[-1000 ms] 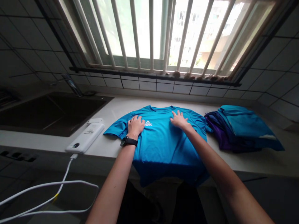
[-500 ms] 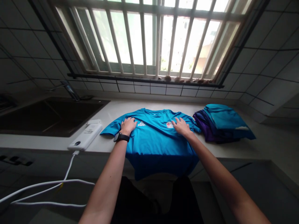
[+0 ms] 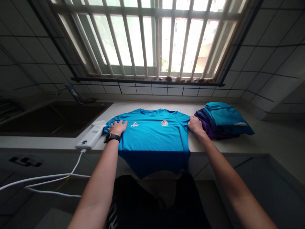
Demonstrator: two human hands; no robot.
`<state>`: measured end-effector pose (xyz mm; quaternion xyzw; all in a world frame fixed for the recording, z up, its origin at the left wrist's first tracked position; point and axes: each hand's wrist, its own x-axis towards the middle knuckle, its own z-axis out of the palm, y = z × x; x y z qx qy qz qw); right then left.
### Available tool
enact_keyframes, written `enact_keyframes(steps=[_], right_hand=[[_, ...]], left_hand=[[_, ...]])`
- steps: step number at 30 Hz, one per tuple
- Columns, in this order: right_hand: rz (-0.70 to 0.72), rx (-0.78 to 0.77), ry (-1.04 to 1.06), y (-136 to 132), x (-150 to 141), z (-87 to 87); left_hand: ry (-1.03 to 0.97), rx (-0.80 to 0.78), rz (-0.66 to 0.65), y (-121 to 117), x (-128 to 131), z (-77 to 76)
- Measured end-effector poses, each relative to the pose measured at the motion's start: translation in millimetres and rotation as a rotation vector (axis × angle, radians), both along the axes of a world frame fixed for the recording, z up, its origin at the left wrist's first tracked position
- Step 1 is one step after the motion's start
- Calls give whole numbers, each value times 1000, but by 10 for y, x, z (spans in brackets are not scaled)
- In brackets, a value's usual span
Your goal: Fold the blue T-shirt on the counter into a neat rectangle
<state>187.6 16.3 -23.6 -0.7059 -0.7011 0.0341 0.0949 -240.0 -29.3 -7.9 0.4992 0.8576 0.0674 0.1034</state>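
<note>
A blue T-shirt [image 3: 149, 135] lies spread on the white counter, its front up, with a white logo and a small red-and-white badge on the chest. Its lower part hangs over the counter's front edge. My left hand [image 3: 117, 128], below which a black watch is strapped, rests with fingers spread on the sleeve at the left. At the other side, my right hand [image 3: 195, 124] has its fingers closed on the end of the right sleeve. Just beyond that hand sits a stack of folded clothes [image 3: 224, 119] in blue and purple.
A white power bank [image 3: 90, 136] with a white cable [image 3: 76, 165] plugged in lies left of the shirt. Further left is a dark sink [image 3: 47, 119] with a faucet [image 3: 74, 93]. Behind the counter [image 3: 166, 99] rises a tiled wall with a barred window [image 3: 147, 41].
My left hand has slid left onto the sleeve. My right hand has moved right from the chest badge and closed on the right sleeve. The shirt looks smoother.
</note>
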Motion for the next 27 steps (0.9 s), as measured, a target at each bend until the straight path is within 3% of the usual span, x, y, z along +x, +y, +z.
enact_keyframes(steps=[4, 6, 8, 11, 14, 18, 21, 24, 27], right_hand=[[4, -60, -23, 25, 42, -24], [-52, -28, -23, 64, 34, -6], [-57, 41, -19, 92, -15, 10], [153, 38, 7, 91, -133, -25], [349, -137, 23, 75, -195, -111], [302, -207, 54, 140, -104, -114], [279, -180, 107, 176, 6, -21], [159, -29, 128, 102, 106, 46], [-184, -6, 41, -33, 181, 45]], left_hand=[[101, 71, -74, 13, 198, 54], [121, 144, -301, 16, 440, 32], [51, 193, -636, 3, 724, -17], [-40, 251, -978, -38, 1137, -123], [-45, 248, -1166, -80, 1485, -248], [42, 162, -1196, -128, 1843, -376], [51, 193, -1213, -141, 1929, -370], [8, 247, -1094, -88, 1700, -275], [43, 269, -755, 13, 1199, -187]])
